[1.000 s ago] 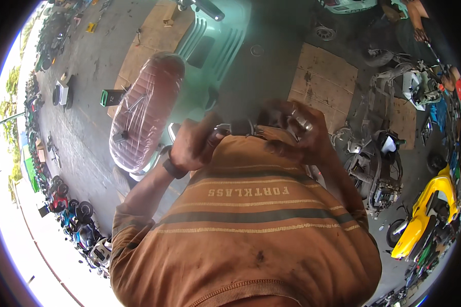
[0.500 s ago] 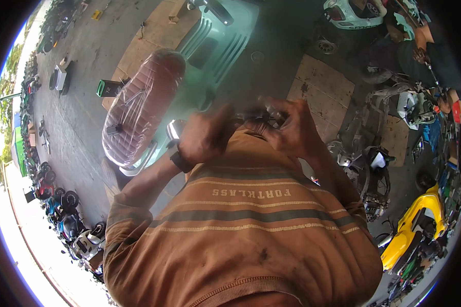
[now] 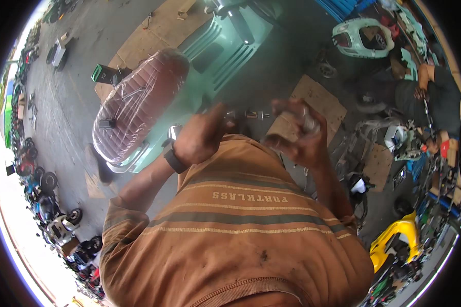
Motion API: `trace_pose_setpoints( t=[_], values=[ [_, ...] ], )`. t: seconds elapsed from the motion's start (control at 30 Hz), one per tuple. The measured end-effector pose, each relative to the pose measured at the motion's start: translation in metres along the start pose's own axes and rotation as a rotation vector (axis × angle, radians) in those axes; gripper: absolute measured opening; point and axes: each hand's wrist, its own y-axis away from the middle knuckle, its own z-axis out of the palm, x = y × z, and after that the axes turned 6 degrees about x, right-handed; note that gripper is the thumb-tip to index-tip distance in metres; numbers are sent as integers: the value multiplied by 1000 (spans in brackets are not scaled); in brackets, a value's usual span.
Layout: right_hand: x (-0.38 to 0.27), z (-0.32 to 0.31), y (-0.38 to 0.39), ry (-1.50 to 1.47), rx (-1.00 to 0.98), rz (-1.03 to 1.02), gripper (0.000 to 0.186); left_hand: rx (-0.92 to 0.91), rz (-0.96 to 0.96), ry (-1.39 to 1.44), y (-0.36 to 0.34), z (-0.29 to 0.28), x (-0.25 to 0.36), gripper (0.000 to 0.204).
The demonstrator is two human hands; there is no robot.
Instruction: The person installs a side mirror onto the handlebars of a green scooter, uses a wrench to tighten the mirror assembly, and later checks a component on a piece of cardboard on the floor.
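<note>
My left hand (image 3: pixel 202 135), with a dark band at its wrist, is closed in front of my chest. A small shiny metal cylinder (image 3: pixel 256 114) with a narrow tip sticks out from its fingers towards the right. Apart from it, my right hand (image 3: pixel 305 135) is half curled, thumb and index finger spread. Against its fingers rests a shiny, clear or silvery piece (image 3: pixel 310 123), too blurred to name. Beyond my left hand stands a mint-green scooter (image 3: pixel 202 84) with a plastic-wrapped, reddish-brown quilted seat (image 3: pixel 141 102).
Cardboard sheets (image 3: pixel 312 107) lie on the grey floor. A green box (image 3: pixel 105 74) stands beside the seat. To the right are a stripped scooter frame (image 3: pixel 374 128), a yellow body panel (image 3: pixel 402 235) and a mint-green panel (image 3: pixel 363 38). Another person (image 3: pixel 435 92) holds a tool at far right.
My hands have drawn apart, my right hand shifting right and opening its fingers. The metal cylinder now shows between them. The view has tilted slightly, bringing more of the far right into sight.
</note>
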Motion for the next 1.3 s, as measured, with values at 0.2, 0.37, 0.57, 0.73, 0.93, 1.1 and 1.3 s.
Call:
trace_pose_setpoints(
  t=[0.2, 0.37, 0.57, 0.73, 0.93, 1.1, 1.3],
  values=[
    [26, 5, -30, 99, -123, -24, 70, 23, 92, 64, -21, -25, -22, 20],
    [37, 6, -74, 221, -302, -140, 76, -24, 57, 64, -48, -56, -36, 17],
    [20, 34, -114, -8, 45, 63, 60, -9, 108, 116, -84, -91, -57, 19],
    [7, 58, -140, 48, 129, 201, 57, 146, -240, 842, -136, -122, -58, 30],
    [-20, 70, -177, 223, 45, 82, 86, 201, 133, 703, -214, -139, -40, 23],
    [-28, 39, -181, 392, 109, 64, 100, 250, -293, 1468, -239, -140, -3, 22],
    [-16, 11, -184, 476, 279, 91, 79, 169, -141, 1453, -285, -113, -27, 28]
  ],
)
